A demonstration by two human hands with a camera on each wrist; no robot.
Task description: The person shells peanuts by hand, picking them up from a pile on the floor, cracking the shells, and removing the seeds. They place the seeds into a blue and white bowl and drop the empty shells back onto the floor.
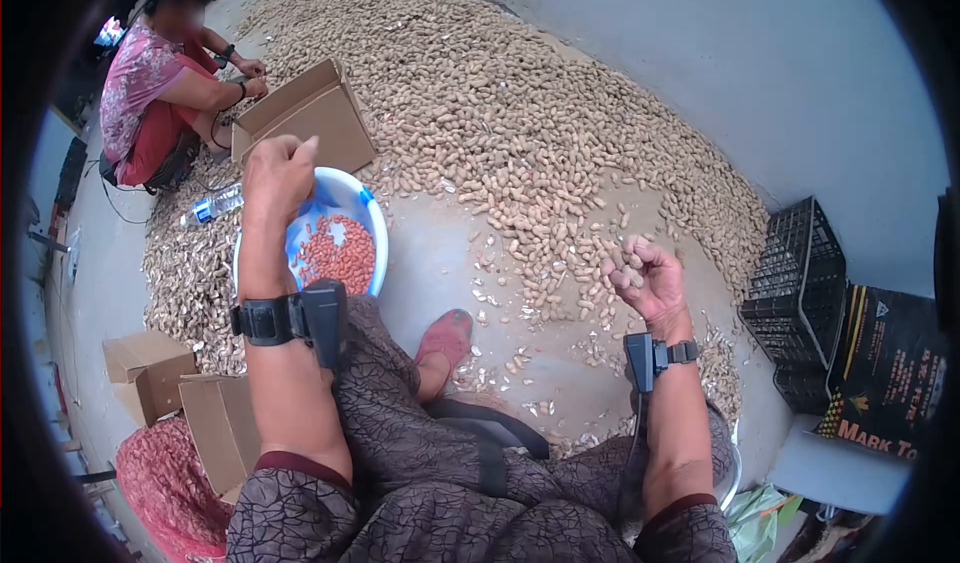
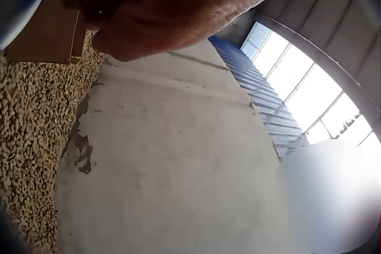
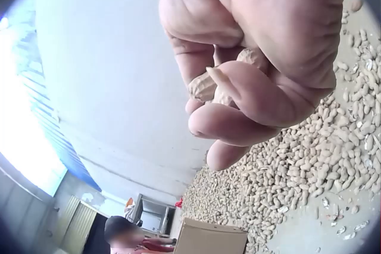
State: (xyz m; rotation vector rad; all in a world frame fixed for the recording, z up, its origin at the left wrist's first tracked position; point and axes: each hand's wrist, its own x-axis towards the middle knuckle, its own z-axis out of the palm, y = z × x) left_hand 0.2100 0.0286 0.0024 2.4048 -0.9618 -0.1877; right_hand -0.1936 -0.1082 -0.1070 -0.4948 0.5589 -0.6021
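Several unshelled peanuts (image 3: 203, 87) lie in my right hand (image 1: 650, 278), whose fingers curl round them; the right wrist view shows them between fingers (image 3: 250, 96) and palm. My left hand (image 1: 280, 175) hangs over the far left rim of a blue and white basin (image 1: 378, 225), fingers bent down and no object visible in them; the inside of that hand is hidden. Red shelled kernels (image 1: 340, 255) lie in the basin. In the left wrist view the left hand (image 2: 178, 10) crosses the top, its fingers dark. Beyond the basin spreads a large heap of unshelled peanuts (image 1: 520, 113).
An open cardboard box (image 1: 318, 123) stands behind the basin, near a crouching person (image 1: 160, 93). A water bottle (image 1: 218, 204) and a shell pile (image 1: 180, 283) are at left. Black crates (image 1: 800, 273) stand at right; a pale wall (image 1: 720, 63) rises behind the heap.
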